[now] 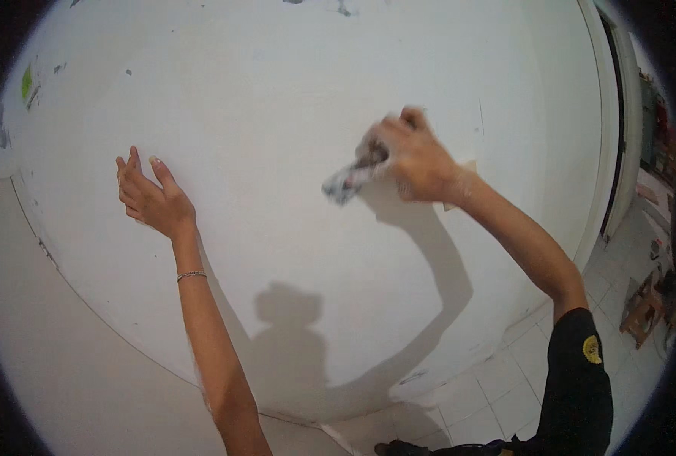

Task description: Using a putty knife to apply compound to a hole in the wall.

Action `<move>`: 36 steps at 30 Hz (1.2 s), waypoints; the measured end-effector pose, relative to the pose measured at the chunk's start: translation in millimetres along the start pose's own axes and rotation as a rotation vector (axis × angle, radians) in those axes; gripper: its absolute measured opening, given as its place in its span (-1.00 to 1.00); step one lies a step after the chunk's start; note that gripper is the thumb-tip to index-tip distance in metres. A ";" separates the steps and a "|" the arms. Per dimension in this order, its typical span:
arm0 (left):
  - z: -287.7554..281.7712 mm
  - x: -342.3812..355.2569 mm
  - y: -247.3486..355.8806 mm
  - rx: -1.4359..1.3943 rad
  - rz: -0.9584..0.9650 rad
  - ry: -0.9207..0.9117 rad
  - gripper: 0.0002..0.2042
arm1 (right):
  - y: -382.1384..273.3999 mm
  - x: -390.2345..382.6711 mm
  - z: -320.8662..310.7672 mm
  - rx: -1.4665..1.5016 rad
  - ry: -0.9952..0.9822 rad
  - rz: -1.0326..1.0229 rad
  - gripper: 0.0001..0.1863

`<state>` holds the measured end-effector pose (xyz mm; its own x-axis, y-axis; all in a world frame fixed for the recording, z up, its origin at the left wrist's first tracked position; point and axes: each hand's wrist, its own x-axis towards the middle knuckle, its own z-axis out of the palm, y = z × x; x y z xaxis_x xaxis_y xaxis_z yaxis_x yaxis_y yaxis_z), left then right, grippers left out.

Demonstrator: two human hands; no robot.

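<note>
Before a broad, smooth white wall (277, 99) with dark scuffs: right hand (414, 156), fingers gripping a blurred, crumpled grey-and-white wad (343, 185), material unclear, near mid-wall. Left hand (154, 194): fingers open, spread; wall contact cannot be told. Person's dark shadow (289, 365) crosses wall below. Far right: pale door frame (630, 114), low brown stool-like object (642, 308) on pale tiled floor (524, 365).

A thin, pale bracelet (191, 275) of chain or beads circles the left wrist, left of centre in the frame. At lower right, a black short sleeve (579, 380) bears a rounded yellow emblem (592, 349) with darker detail.
</note>
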<state>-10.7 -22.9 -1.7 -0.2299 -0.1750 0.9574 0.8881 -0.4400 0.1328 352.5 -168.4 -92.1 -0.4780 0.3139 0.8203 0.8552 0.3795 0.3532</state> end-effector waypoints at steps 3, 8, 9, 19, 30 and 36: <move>1.0 1.1 1.6 0.003 0.024 0.005 -0.55 | -2.4 2.3 -3.3 -0.010 -0.226 -0.239 -0.59; 0.0 -0.2 1.4 -0.028 0.044 0.012 -0.55 | -3.8 -0.5 -6.8 -0.002 0.010 0.041 -0.35; 0.6 0.4 1.4 -0.036 0.023 -0.005 -0.55 | -2.8 -3.3 -7.0 -0.046 -0.169 -0.083 -0.34; 1.3 0.3 2.8 -0.002 0.013 -0.005 -0.50 | 4.6 -29.9 -9.1 0.029 -0.308 -0.062 -0.38; 0.7 0.0 1.4 -0.005 0.002 0.007 -0.52 | 9.4 -45.3 -6.5 -0.119 -0.014 0.144 -0.46; -1.2 0.5 3.9 0.021 0.009 -0.003 -0.53 | 14.5 -47.2 -7.9 0.052 -0.016 0.177 -0.28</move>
<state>-7.8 -25.8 -1.0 -0.2206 -0.1757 0.9594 0.8983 -0.4198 0.1296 389.0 -184.6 -122.2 -0.3247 0.3935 0.8601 0.9148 0.3615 0.1800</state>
